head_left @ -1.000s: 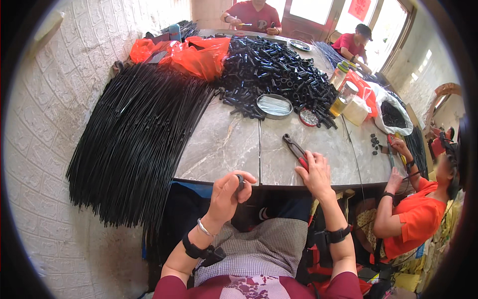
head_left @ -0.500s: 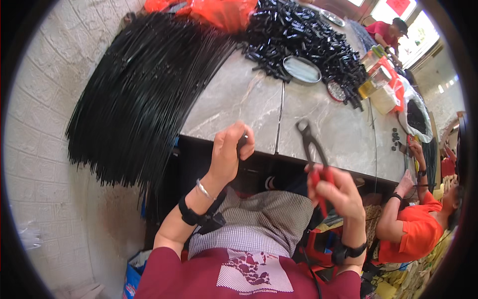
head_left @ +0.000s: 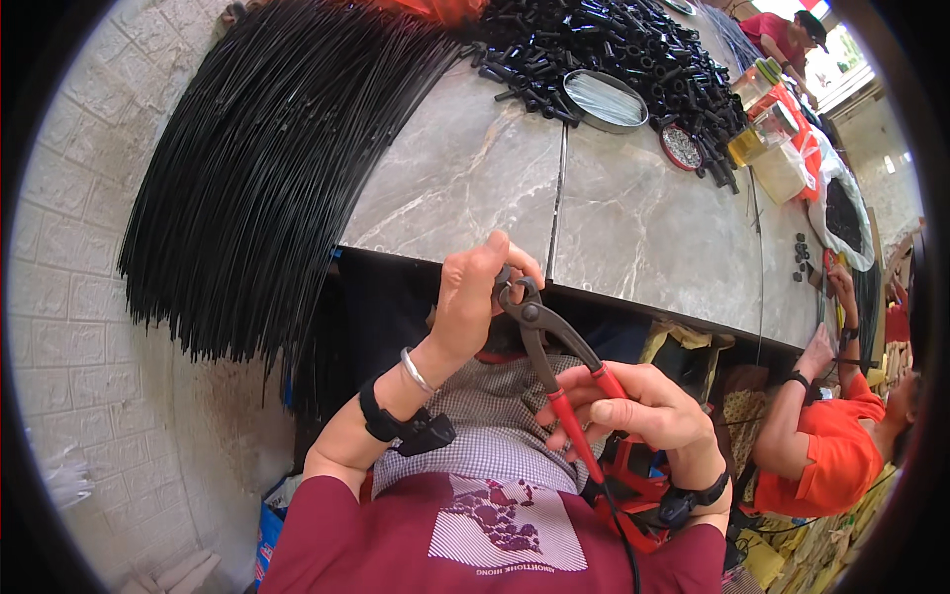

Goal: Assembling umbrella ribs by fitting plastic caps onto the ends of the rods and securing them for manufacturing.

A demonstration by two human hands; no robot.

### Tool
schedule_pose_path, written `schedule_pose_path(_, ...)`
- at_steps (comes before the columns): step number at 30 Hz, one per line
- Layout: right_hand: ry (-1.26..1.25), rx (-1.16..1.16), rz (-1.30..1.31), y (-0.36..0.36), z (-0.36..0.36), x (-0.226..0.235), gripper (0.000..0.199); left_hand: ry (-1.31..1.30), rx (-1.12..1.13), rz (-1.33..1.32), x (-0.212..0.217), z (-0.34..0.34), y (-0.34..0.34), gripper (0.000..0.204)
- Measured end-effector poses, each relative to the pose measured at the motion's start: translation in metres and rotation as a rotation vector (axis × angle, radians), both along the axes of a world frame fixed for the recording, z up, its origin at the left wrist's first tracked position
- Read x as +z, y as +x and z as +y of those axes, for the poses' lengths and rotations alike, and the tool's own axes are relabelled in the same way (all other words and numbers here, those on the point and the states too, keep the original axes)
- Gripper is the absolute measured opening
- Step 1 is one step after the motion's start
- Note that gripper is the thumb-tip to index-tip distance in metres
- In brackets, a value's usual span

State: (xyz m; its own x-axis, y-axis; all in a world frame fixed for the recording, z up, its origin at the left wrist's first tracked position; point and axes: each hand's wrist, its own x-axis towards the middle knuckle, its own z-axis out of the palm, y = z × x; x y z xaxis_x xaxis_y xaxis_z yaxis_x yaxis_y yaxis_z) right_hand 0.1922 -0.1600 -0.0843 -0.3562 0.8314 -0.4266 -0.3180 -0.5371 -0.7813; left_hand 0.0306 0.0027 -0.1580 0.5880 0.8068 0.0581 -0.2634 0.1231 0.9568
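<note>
My left hand (head_left: 469,292) is closed around a small black piece (head_left: 503,285), mostly hidden by the fingers, just off the table's near edge. A pair of pincers (head_left: 534,317) with dark jaws and red handles is in my right hand (head_left: 648,408). Its jaws are at the end of the black piece, beside my left fingertips; whether they bite on it cannot be made out. The two handles stand apart, with my right thumb and fingers around them.
A grey marbled table (head_left: 475,168) bears a heap of short black tubes (head_left: 604,49), an oval dish of thin clear rods (head_left: 606,101) and a round red-rimmed dish (head_left: 681,147). Long black strands (head_left: 247,188) hang off its left end. A person in orange (head_left: 826,445) works at the right.
My right hand has brought the pincers left, down to the black piece in my left hand, and its grip on the handles has loosened. The view has shifted slightly.
</note>
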Motion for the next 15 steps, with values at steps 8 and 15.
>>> schedule_pose_path(8, -0.064, -0.010, 0.044, 0.000, -0.013, 0.002, 0.037, 0.124, -0.036, 0.009, 0.002, -0.009, -0.005, 0.057)
schedule_pose_path(15, -0.117, -0.040, -0.051, -0.009, -0.027, 0.008, 0.028, 0.084, -0.128, 0.108, 0.006, -0.015, -0.006, 0.057)
